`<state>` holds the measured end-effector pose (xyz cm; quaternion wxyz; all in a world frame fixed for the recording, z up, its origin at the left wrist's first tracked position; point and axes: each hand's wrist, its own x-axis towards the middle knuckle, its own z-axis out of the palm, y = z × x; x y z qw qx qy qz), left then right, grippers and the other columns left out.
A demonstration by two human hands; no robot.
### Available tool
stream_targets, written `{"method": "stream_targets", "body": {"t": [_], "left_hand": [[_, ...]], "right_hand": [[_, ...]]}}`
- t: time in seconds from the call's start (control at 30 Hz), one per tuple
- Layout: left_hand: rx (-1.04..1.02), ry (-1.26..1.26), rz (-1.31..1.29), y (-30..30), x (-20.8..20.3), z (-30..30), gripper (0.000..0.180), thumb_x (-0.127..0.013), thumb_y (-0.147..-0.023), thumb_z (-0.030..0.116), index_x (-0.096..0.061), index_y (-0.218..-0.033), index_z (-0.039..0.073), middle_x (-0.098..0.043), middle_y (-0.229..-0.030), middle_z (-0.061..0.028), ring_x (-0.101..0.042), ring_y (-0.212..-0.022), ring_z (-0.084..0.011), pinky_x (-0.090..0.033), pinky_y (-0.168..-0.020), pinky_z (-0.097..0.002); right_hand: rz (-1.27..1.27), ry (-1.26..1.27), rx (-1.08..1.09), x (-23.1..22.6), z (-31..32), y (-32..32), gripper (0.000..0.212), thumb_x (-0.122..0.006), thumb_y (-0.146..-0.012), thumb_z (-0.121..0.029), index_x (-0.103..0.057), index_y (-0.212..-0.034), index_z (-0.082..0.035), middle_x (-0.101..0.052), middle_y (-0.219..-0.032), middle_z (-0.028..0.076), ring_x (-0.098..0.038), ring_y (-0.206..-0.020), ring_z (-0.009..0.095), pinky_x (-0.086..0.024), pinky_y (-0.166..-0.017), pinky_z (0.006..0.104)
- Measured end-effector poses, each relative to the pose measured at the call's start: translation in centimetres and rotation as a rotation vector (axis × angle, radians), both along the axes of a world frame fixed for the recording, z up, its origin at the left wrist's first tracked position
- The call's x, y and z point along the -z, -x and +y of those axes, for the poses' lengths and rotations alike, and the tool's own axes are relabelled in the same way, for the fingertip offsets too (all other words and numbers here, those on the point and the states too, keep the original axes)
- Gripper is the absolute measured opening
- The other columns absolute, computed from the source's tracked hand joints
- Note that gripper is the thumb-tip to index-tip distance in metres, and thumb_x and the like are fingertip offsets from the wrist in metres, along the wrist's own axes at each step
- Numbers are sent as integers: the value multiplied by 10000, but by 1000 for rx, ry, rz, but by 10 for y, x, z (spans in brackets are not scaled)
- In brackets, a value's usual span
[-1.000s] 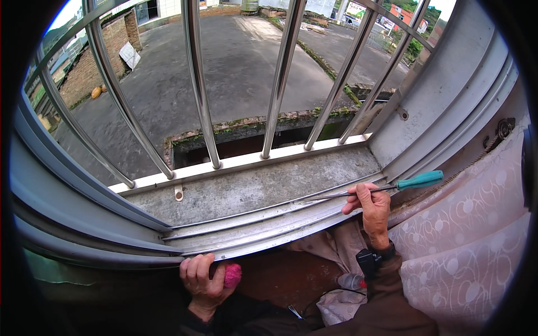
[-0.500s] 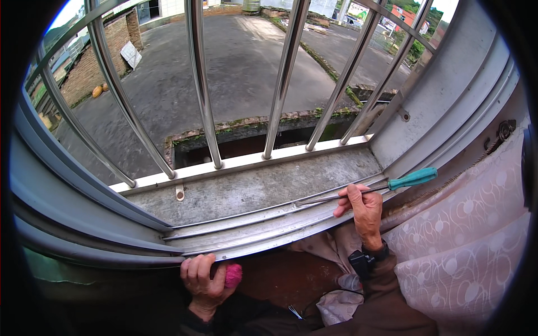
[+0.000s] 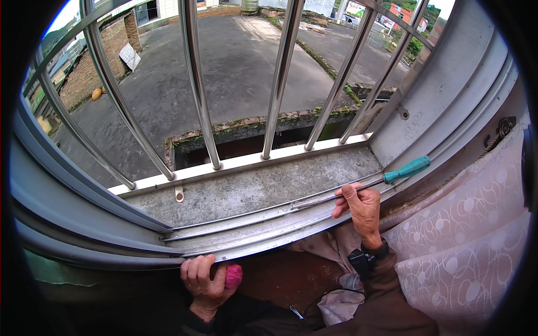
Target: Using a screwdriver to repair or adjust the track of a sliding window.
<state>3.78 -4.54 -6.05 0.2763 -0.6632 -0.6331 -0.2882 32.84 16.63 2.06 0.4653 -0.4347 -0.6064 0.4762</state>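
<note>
In my right hand (image 3: 363, 213) is a screwdriver (image 3: 407, 169) with a teal handle, pinched by its long metal shaft between thumb and fingers. Its handle sticks out to the right, and the tip end reaches down-left into the grooves of the metal window track (image 3: 246, 231). My left hand (image 3: 206, 281) rests its fingertips on the near edge of the track, toward the left. A fuzzy pink scrubbing pad (image 3: 233, 276) is tucked between that hand's thumb and fingers, partly covered by them.
Upright steel bars (image 3: 280, 78) stand beyond the stained concrete sill (image 3: 269, 179). A sliding window frame (image 3: 84, 207) fills the left side. A pale patterned curtain (image 3: 465, 241) hangs at the right, and a bunched cloth (image 3: 339, 305) lies below my right wrist.
The screwdriver's handle has shifted slightly left and tilted up a little, with my right hand moving slightly left. My left hand and the pink pad have stayed put.
</note>
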Motion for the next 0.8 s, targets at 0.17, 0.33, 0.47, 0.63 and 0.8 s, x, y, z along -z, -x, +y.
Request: {"method": "stream_targets", "body": {"t": [0.17, 0.33, 0.47, 0.63, 0.8], "left_hand": [[7, 9, -1, 1, 2, 0, 294, -699, -878, 419, -684, -781, 141, -575, -1148, -83, -531, -1109, -278, -426, -975, -481], [-3, 9, 1, 1, 2, -1, 297, -702, -875, 417, -683, -783, 135, -574, -1151, -87, -529, -1113, -282, -427, -975, -485], [5, 0, -3, 0, 1, 1, 298, -707, -871, 414, -683, -777, 132, -575, -1153, -88, -526, -1117, -282, -427, -976, -488], [-1, 13, 0, 0, -1, -1, 289, -714, -864, 409, -692, -773, 136, -576, -1146, -82, -522, -1120, -278, -427, -975, -482], [-3, 18, -2, -1, -1, 0, 283, -714, -864, 408, -695, -773, 141, -574, -1135, -76, -523, -1110, -272, -428, -969, -473]], "right_hand": [[-44, -97, 52, 1, -3, 4, 325, -666, -1006, -262, -682, -914, 49, -656, -698, 96, -686, -546, 190, -533, -507, 264], [62, -197, -26, 12, -10, -4, 237, -697, -986, -197, -701, -921, 31, -685, -726, 80, -704, -607, 165, -535, -568, 247], [55, -162, -43, 5, -14, -7, 222, -695, -987, -190, -699, -929, 24, -685, -726, 75, -701, -607, 158, -532, -570, 247], [25, -176, -50, 5, -11, 2, 190, -690, -987, -152, -694, -913, 23, -681, -716, 78, -698, -615, 151, -529, -569, 246], [-29, -367, -89, 10, -13, -3, 148, -681, -986, -108, -697, -909, 18, -685, -745, 75, -695, -628, 143, -527, -576, 241]]}}
